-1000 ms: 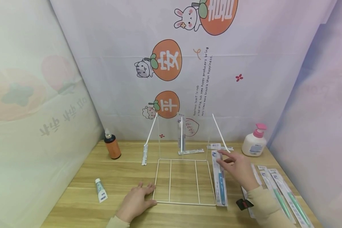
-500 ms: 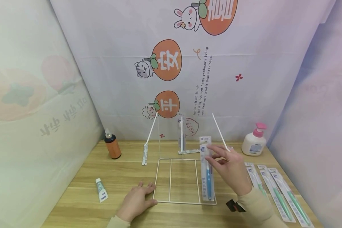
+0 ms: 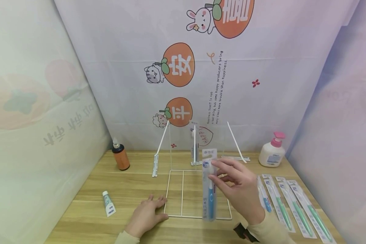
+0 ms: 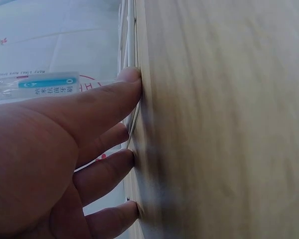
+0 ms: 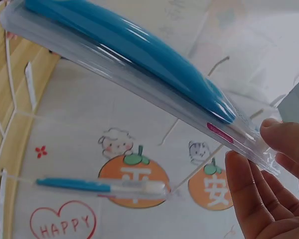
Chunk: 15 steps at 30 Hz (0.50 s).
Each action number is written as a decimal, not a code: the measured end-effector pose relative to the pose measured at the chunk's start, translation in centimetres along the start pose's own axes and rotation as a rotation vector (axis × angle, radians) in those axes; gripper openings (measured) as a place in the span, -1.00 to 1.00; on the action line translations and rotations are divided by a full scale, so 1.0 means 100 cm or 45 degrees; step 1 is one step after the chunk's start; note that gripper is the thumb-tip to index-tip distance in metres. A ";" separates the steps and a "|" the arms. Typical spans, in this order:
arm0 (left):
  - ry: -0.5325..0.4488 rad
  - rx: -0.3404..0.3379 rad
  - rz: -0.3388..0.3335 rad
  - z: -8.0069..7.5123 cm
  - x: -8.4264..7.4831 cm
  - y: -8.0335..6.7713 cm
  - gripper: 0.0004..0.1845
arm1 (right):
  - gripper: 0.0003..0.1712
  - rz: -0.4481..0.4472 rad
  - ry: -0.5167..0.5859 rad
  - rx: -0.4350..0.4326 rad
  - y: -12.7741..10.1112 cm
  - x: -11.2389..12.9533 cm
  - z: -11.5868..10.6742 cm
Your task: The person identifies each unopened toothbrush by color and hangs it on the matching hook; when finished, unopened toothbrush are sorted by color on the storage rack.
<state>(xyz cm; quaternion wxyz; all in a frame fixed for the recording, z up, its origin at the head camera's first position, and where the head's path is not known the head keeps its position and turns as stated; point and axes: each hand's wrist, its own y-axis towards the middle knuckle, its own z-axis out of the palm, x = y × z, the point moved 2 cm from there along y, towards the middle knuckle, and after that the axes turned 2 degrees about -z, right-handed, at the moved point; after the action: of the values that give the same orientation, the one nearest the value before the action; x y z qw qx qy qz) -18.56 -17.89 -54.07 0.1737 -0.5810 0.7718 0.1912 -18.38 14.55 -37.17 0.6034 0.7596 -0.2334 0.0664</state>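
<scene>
In the head view, my right hand (image 3: 239, 189) pinches the upper part of a packaged toothbrush (image 3: 211, 203) between thumb and fingers. Its blue handle points down, and it overlaps the right part of the white wire rack (image 3: 183, 193). Up close in the right wrist view, the clear blister pack (image 5: 139, 50) slants across above the fingers. My left hand (image 3: 147, 215) rests on the table, fingers spread, at the rack's front left corner; its thumb (image 4: 109, 97) and fingertips touch the edge by the wire. Another packaged toothbrush (image 5: 74, 185) hangs on the rack's middle prong.
Several packaged toothbrushes (image 3: 302, 213) lie on the right of the table. A pink-topped pump bottle (image 3: 272, 154) stands back right, an orange bottle (image 3: 121, 157) back left. A small toothpaste tube (image 3: 108, 204) lies left. Angled white prongs (image 3: 236, 142) rise above the rack.
My right hand has carried the blue packaged toothbrush leftward, from beside the rack's right edge to over its right part. The left hand has stayed in place.
</scene>
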 end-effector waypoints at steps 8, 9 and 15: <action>0.009 0.001 -0.002 0.001 0.002 0.000 -0.32 | -0.62 -0.085 0.095 -0.012 -0.001 0.018 0.015; 0.008 0.001 -0.003 0.001 0.002 0.001 -0.32 | -0.62 -0.091 0.100 -0.012 0.000 0.019 0.017; 0.007 0.007 -0.003 0.000 0.001 0.000 -0.32 | -0.63 -0.117 0.139 -0.008 0.000 0.009 0.030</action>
<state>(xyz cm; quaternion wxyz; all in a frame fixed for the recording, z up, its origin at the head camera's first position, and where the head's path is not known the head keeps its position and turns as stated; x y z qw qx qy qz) -18.60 -17.94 -54.11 0.1733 -0.5819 0.7722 0.1872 -18.08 11.43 -37.64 0.6201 0.7628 -0.1653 0.0793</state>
